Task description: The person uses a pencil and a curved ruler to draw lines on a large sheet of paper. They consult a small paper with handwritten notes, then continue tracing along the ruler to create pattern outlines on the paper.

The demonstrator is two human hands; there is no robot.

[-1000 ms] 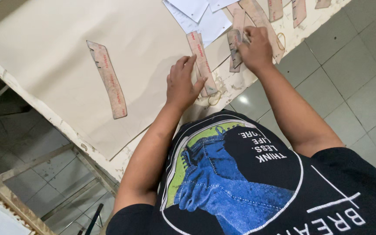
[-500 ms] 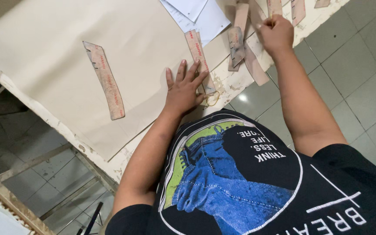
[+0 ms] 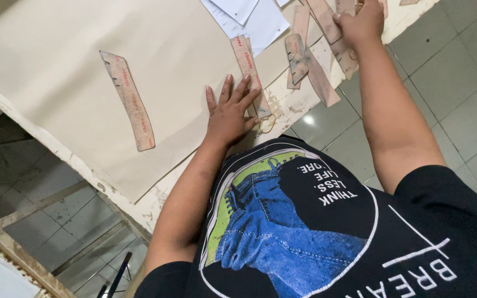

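Note:
My left hand (image 3: 230, 110) lies flat with fingers spread on a large beige sheet (image 3: 56, 66). Its fingertips touch a long curved cardboard pattern strip (image 3: 248, 66) near the table's front edge. My right hand (image 3: 362, 22) reaches far to the upper right, fingers curled over a long brown cardboard strip (image 3: 344, 55) among several similar strips. A short notched cardboard piece (image 3: 296, 58) and another strip (image 3: 321, 83), which hangs over the table edge, lie between my hands.
A second curved pattern strip (image 3: 129, 99) lies alone on the beige sheet to the left. White paper sheets (image 3: 260, 22) sit at the top. The table's worn white edge (image 3: 84, 165) runs diagonally above a grey tiled floor (image 3: 459, 110).
My right hand has moved farther away toward the upper right along the strips. My left hand has stayed flat beside the curved strip.

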